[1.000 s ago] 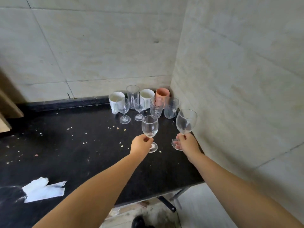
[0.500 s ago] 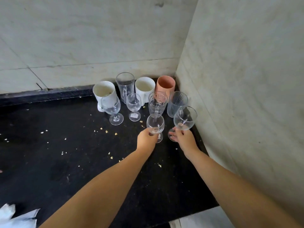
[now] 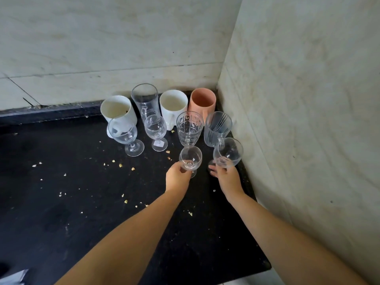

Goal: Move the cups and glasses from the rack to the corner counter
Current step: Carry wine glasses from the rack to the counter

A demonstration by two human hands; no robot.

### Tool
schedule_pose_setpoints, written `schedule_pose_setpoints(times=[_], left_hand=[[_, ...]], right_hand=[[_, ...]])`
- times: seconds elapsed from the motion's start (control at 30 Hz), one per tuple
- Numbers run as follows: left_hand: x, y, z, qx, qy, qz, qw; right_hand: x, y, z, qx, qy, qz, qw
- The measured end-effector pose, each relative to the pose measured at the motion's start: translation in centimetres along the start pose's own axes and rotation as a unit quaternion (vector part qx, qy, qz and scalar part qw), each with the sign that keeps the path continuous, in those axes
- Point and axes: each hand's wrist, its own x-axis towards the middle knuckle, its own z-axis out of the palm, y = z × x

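Observation:
My left hand (image 3: 177,177) grips the stem of a small clear wine glass (image 3: 190,158), whose foot is at the black counter (image 3: 82,202). My right hand (image 3: 226,176) holds a larger wine glass (image 3: 228,151) by its stem, close to the right wall. Behind them in the corner stand two white mugs (image 3: 118,109) (image 3: 173,103), a tall clear glass (image 3: 145,99), a pink cup (image 3: 202,100), a patterned goblet (image 3: 190,128), a ribbed glass (image 3: 218,127) and two more wine glasses (image 3: 123,133) (image 3: 155,128).
Tiled walls (image 3: 308,99) close the corner at the back and on the right. Pale crumbs (image 3: 120,165) lie scattered over the counter. A white scrap of paper (image 3: 14,278) shows at the bottom left. The counter's front edge runs near the bottom right.
Both hands carried their wine glasses forward toward the corner group and lowered them to the counter. The view came closer over the cups.

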Motion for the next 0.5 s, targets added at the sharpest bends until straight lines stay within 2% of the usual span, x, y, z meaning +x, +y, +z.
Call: schedule_pose_setpoints(times=[0.27,0.4,0.5], left_hand=[[-0.2,0.0,0.2,0.008,-0.007,0.008,1.0],[-0.7,-0.3,-0.9,0.057,0.0,0.043,0.997],[-1.6,-0.1,-2.4,0.091,0.009,0.044,0.995]], right_hand=[[-0.2,-0.1,-0.6,-0.031,0.007,0.005,0.999],[-1.5,-0.6,-1.1,-0.102,0.03,0.001,0.994],[-3.2,-1.5,-1.5,-0.115,0.034,0.027,0.992]])
